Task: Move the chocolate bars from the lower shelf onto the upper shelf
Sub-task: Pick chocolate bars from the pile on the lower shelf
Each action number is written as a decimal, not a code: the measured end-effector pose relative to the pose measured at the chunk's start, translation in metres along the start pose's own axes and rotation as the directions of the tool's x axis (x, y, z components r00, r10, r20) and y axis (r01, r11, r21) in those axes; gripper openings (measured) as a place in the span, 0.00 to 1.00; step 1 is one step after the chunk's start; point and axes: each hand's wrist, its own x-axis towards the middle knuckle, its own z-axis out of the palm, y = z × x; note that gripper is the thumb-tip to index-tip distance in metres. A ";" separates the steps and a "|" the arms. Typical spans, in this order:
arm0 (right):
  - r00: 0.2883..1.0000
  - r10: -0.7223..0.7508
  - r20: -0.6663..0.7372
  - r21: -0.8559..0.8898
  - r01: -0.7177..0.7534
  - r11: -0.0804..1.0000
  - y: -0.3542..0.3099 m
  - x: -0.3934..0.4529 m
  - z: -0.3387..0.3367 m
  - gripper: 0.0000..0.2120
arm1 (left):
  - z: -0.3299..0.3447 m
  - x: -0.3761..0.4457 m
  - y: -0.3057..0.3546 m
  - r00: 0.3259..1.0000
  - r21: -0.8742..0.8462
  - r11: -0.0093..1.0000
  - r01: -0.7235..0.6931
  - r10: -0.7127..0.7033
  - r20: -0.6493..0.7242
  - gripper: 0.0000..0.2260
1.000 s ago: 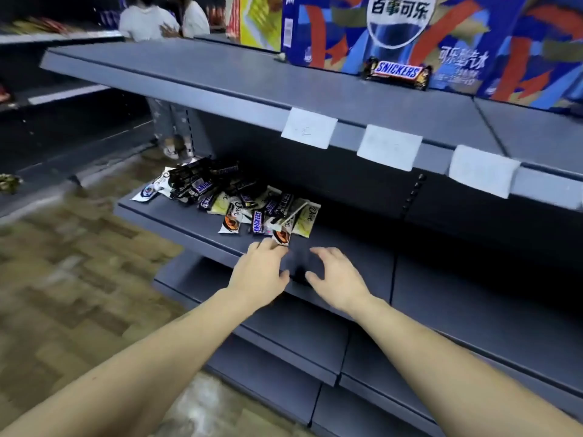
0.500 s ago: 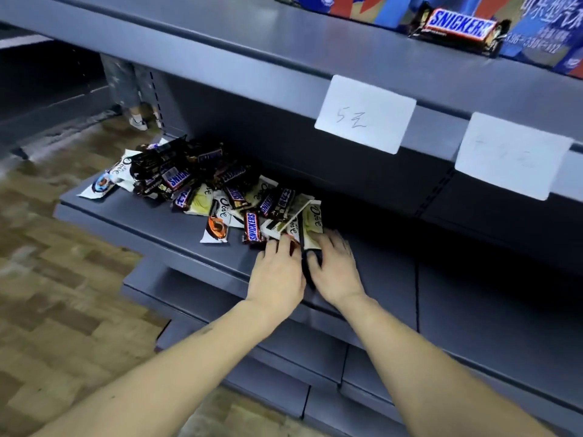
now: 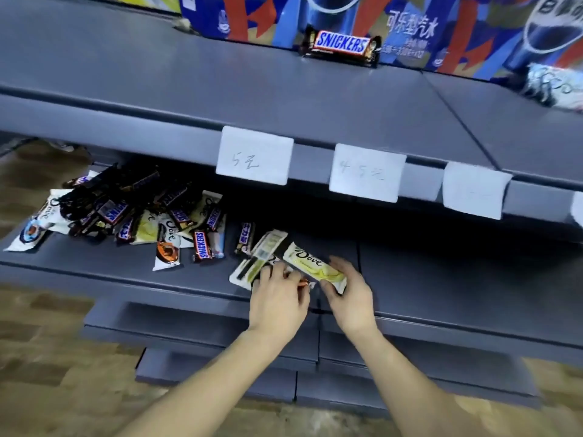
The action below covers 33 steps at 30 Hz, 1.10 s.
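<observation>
Since half a second ago, your right hand (image 3: 350, 298) has gone from lying flat on the pale wrappers to lifting one clear of the heap. You are now pinching a pale yellow Dove bar (image 3: 312, 266) between thumb and fingers at its near end, and it is tilting up off the lower shelf (image 3: 126, 269). Your left hand (image 3: 277, 298) is curling its fingers over a second bar (image 3: 252, 269) just beside the first; I cannot tell whether the grip is closed. Most of the chocolate bars (image 3: 142, 216) are lying in a loose pile toward the left of the lower shelf, Snickers and Dove mixed together. One Snickers bar (image 3: 342, 45) is already sitting on the upper shelf (image 3: 220, 89), against the blue drink cartons (image 3: 410, 23) at the back. White price tags (image 3: 254, 156) are hanging along the upper shelf's front edge.
</observation>
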 end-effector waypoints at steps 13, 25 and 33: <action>0.996 0.087 0.030 -0.052 -0.085 0.995 -0.002 -0.013 -0.013 0.24 | -0.012 0.019 -0.040 0.977 0.047 0.999 -0.017 0.006 0.212 0.24; 0.979 0.203 0.011 -0.044 -0.203 0.978 -0.011 -0.004 -0.016 0.23 | -0.017 0.018 -0.040 0.968 0.093 0.985 -0.145 0.122 0.219 0.21; 0.988 0.151 0.041 -0.020 -0.150 0.988 -0.018 -0.020 -0.059 0.24 | -0.033 -0.006 -0.017 0.966 0.148 0.959 -0.242 0.225 0.126 0.19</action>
